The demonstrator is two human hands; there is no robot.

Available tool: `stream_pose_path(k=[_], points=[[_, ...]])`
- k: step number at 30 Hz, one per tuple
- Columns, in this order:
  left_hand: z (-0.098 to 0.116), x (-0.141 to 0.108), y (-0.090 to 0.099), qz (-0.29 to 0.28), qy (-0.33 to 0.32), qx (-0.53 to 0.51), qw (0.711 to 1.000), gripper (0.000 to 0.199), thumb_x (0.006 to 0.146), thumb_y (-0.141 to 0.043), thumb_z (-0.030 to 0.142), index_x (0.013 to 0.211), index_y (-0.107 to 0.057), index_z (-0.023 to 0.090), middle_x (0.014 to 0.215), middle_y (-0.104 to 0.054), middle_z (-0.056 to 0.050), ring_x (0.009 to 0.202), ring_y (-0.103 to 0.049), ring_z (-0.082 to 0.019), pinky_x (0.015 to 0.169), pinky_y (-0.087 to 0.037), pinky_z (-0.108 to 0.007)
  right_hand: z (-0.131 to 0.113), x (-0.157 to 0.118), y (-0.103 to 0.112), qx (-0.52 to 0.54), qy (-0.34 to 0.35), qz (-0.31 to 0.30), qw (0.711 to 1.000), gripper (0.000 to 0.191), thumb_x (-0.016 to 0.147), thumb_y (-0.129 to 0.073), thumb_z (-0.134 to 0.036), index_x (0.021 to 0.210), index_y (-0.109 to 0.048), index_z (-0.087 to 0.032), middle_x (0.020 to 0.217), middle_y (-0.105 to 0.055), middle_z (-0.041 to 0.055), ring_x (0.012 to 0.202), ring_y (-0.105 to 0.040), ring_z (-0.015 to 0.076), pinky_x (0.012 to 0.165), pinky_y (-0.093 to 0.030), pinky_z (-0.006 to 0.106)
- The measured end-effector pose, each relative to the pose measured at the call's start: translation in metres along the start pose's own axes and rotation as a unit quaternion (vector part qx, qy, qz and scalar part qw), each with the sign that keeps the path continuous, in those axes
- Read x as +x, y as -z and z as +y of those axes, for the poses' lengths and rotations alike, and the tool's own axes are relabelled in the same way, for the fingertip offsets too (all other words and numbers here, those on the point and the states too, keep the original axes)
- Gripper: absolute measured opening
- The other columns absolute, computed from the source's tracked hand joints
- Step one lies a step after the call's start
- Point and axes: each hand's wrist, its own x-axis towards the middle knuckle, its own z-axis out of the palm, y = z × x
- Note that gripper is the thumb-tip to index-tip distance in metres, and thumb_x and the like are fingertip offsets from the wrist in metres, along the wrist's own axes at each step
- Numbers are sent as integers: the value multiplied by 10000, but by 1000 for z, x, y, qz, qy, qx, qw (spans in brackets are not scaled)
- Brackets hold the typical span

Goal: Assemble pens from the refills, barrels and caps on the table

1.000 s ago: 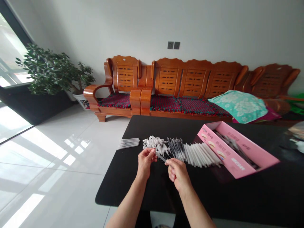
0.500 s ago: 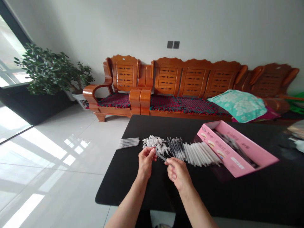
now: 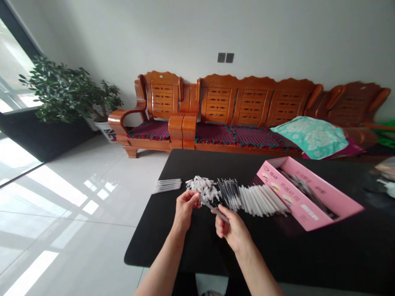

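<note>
flanking the white tubes (image 3: 261,200) sits a pink box (image 3: 291,198).

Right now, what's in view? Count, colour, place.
table: one, black, foreground
box: one, pink, table's right
contents: uncounted, dark, in box
sticks: many, white, beside box
rods: many, dark, mid-table
short pieces: many, white, mid-table
bits: uncounted, black, mid-table
tubes: several, whitish, table's left
strip: one, grey, held
seats: several, brown, along wall
cushion: one, turquoise, on seats
plants: uncounted, green, left
sockets: two, dark, wall
left hand: one, bare, pinching strip
right hand: one, bare, gripping strip
</note>
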Motion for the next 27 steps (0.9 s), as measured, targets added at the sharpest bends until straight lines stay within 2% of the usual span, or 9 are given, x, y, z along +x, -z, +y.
stream_pose_path(k=[2,3,8,10,12,15,18,23,27], points=[[4,8,20,70,-6,-7,997,332,666,-813,374,812,-694,100,602,-596,8,509,-516,-65,514,-428,-187,-3,1,8,-48,45,42,997,388,714,-764,-457,858,-696,-103,572,-678,39,422,-594,135,376,-462,230],[7,13,33,119,-18,-11,993,355,633,-828,371,812,-690,97,588,-588,16,502,-514,-64,513,-429,-187,-5,2,13,-61,61,58,995,406,715,-768,-465,878,-696,-101,629,-711,66,460,-628,149,417,-503,247],[23,32,110,322,-87,45,942,411,551,-813,393,805,-660,109,613,-629,8,545,-594,-112,590,-523,-261,-8,1,40,-55,87,83,991,350,657,-821,-385,836,-709,-107,621,-712,57,476,-638,150,424,-511,239],[24,35,134,373,-95,82,920,394,557,-778,401,796,-654,113,584,-616,19,532,-604,-129,605,-546,-297,-5,1,47,-51,87,91,991,327,641,-827,-361,817,-710,-110,597,-701,48,460,-629,145,409,-494,227],[22,37,150,400,-91,98,907,377,563,-757,394,796,-652,117,572,-610,25,527,-617,-140,622,-560,-313,-2,1,49,-51,87,91,991,319,633,-828,-353,804,-708,-112,580,-691,42,447,-619,140,397,-478,219],[14,40,162,409,-72,133,900,368,589,-725,410,811,-661,124,587,-636,7,555,-661,-178,621,-567,-324,1,1,49,-55,86,90,991,320,626,-832,-354,795,-704,-114,571,-683,35,434,-609,136,388,-466,216],[8,40,165,408,-57,196,890,385,639,-683,451,861,-687,136,630,-680,-22,618,-706,-227,630,-565,-339,1,1,49,-59,82,93,991,324,623,-835,-357,796,-705,-116,563,-676,31,431,-605,135,386,-461,218],[11,33,161,392,-28,341,854,383,719,-662,445,977,-720,168,605,-681,-14,738,-726,-260,808,-532,-381,-2,-1,52,-60,83,94,990,339,615,-840,-365,798,-702,-116,557,-669,24,425,-598,133,384,-457,221],[11,27,144,372,-65,448,811,351,751,-665,337,1064,-692,180,939,-696,-55,692,-699,-186,859,-508,-350,0,-1,52,-60,81,91,991,337,623,-835,-368,796,-700,-113,552,-666,26,424,-593,133,381,-453,222]])
